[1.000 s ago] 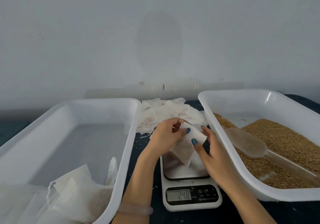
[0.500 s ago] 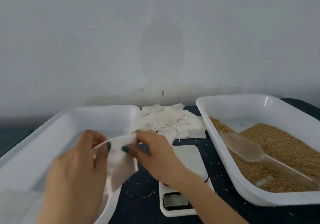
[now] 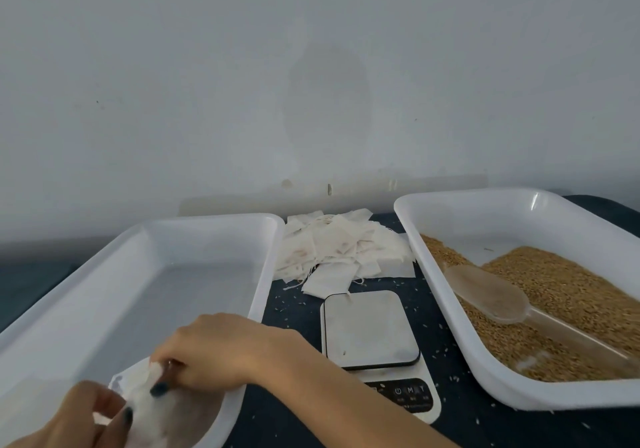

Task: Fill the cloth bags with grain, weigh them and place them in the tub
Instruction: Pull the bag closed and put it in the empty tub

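Soft, even, cool light; faint oval shadow on wall (image 3: 329, 108). Glare on grain tub (image 3: 535, 201) rim. Left hand (image 3: 76, 416), right hand (image 3: 221, 350), cloth bag (image 3: 152, 413) motion-blurred; frame edges bowed.

Both hands meet at the lower left of the frame. The right hand (image 3: 214, 350), its bare arm stretched in from the bottom middle, and the left hand (image 3: 79, 416) each pinch one cloth bag (image 3: 152, 404).

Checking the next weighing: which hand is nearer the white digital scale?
Right. The right hand sits just left of the white digital scale, over the white plastic tub's near end; the left hand is farther left.
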A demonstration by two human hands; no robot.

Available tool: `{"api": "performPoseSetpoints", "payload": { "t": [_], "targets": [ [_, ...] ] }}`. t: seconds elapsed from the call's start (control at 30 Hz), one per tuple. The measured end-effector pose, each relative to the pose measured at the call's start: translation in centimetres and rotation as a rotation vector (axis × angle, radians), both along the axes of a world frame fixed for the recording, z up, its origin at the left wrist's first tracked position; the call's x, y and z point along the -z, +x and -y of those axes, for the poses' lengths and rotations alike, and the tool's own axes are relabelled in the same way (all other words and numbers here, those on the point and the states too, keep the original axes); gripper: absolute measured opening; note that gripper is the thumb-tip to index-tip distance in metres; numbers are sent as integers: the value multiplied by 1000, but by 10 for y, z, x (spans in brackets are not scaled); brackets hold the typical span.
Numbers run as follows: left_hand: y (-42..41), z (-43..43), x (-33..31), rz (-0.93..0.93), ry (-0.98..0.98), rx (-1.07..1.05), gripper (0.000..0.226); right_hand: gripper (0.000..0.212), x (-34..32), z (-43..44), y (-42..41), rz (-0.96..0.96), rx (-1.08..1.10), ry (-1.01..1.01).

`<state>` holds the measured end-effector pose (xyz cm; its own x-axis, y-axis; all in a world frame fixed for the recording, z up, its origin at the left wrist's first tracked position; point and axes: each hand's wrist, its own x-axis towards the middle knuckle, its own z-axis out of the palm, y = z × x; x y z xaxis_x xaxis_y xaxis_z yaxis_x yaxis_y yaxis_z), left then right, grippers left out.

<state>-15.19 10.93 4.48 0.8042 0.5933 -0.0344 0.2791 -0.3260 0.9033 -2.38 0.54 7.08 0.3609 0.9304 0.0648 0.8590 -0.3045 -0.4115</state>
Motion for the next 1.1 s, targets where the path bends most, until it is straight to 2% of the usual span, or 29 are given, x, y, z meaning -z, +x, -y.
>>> {"api": "performPoseSetpoints", "payload": {
  "t": [0.07,0.1,0.13,0.23,0.3,0.37,0.43,0.53,0.6,0.67,0.73,0.83,0.97,1.1],
  "targets": [
    [9,-18,15,-17,-14,9,71,26,0,-3,-3,61,-14,-53],
    [6,-23,26,5,78,-49,63,25,1,-3,-4,97,-17,-83],
    [4,-24,33,-36,227,-67,43,24,3,-3,-4,133,-17,-107],
    [5,-25,23,-41,373,-97,14,25,6,2,-5,174,-2,-104],
    [7,-27,14,-89,500,-133,22,29,6,7,-7,90,34,-25],
    [9,-23,2,-113,656,-63,28,30,5,15,-8,-3,80,126],
    [16,-1,-13,26,780,-128,40,28,7,28,-5,-22,128,297],
    [40,71,-35,490,1011,54,26,26,9,61,4,-107,234,498],
    [71,109,-35,585,839,235,16,30,13,91,19,-230,384,658],
    [107,128,-22,478,578,360,16,27,22,121,43,-214,572,687],
    [147,130,-4,327,440,451,18,26,37,147,68,-198,748,650],
    [200,113,28,159,431,389,24,26,66,175,88,-246,937,690],
    [227,90,70,-50,472,347,28,22,90,188,95,-297,1052,733],
    [229,85,84,-15,455,356,37,21,96,189,95,-274,1123,623]
  ]
}}
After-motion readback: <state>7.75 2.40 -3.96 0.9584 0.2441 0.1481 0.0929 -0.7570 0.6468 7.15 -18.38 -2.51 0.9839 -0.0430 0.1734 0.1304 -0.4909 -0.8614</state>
